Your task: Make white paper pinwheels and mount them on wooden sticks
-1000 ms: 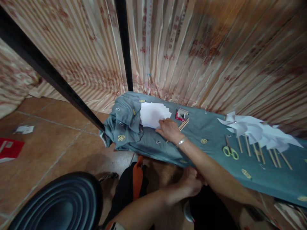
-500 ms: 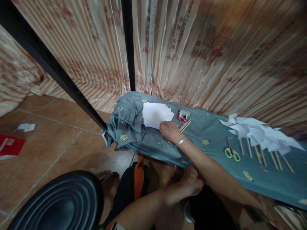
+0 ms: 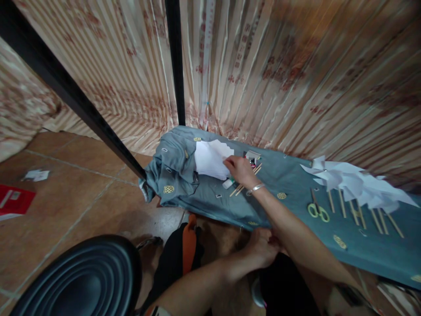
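A stack of white paper (image 3: 210, 160) lies on the grey-blue cloth. My right hand (image 3: 241, 170), with a silver bracelet at the wrist, pinches the right edge of a top sheet, which looks slightly bent up. Just below that hand are a small white tube with a green end (image 3: 228, 182) and a few thin wooden sticks (image 3: 239, 188). Behind it sits a small open box (image 3: 252, 157), partly hidden. Nearer to me, my left hand (image 3: 263, 246) is closed by my knee; whatever its fingers hold, if anything, is hidden.
To the right lie green-handled scissors (image 3: 318, 210) and several white paper pinwheels (image 3: 358, 182) on sticks. Black poles (image 3: 177, 66) stand before the striped curtain. A black round stool (image 3: 82, 281) is at lower left, and a red packet (image 3: 16, 199) lies on the tiled floor.
My right hand has moved up and to the right along the paper's edge, uncovering the white tube and more of the sticks. My left hand stays nearly in place.
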A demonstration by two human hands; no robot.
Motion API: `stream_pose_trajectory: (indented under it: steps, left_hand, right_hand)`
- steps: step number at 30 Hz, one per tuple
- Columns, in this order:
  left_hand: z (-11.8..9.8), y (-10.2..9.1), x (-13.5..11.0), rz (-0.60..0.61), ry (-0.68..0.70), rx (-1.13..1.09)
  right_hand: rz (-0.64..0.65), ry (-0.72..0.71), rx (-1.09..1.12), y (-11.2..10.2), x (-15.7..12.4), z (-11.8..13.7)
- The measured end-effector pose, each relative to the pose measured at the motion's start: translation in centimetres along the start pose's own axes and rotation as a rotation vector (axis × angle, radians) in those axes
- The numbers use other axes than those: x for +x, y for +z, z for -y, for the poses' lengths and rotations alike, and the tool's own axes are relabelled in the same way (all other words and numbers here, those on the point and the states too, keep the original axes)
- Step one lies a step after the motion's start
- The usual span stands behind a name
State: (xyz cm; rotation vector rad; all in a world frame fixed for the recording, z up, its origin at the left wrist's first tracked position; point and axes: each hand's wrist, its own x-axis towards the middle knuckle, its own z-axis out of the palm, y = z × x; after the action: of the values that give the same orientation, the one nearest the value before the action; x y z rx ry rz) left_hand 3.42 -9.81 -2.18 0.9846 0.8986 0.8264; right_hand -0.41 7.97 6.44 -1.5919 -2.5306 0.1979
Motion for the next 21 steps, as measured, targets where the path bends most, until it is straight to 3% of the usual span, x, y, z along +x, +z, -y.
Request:
stream_pose_trajectory:
  steps: [5, 10, 13, 16, 18, 21]
  left_hand:
    - [-0.9, -0.6, 0.2, -0.04, 0.013, -0.098]
    - [-2.2, -1.2, 0.3, -0.079, 0.006, -0.11]
    - [-2.4, -1.4, 0.5, -0.093, -0.004, -0.112]
    - [-2.5, -1.6, 0.7, -0.099, 0.018, -0.043]
    - [-2.7, -1.9, 0.7, -0.104, 0.048, 0.01]
    - [-3.7, -2.4, 0.5, -0.144, 0.106, 0.102]
  right_hand:
    - [-0.334, 0.141, 0.75, -2.0, -2.7, -3.8]
    - [-0.544, 0.377, 0.984, -3.9, -8.7, -7.8]
    - [-0.677, 0.474, 0.912, -4.7, -12.1, -10.0]
    - [-0.774, 0.46, 0.644, -5.5, -14.9, -11.5]
    - [-0.758, 0.386, 0.345, -5.9, -16.4, -11.8]
    - [-0.595, 0.192, -0.045, -5.6, -17.9, -11.3]
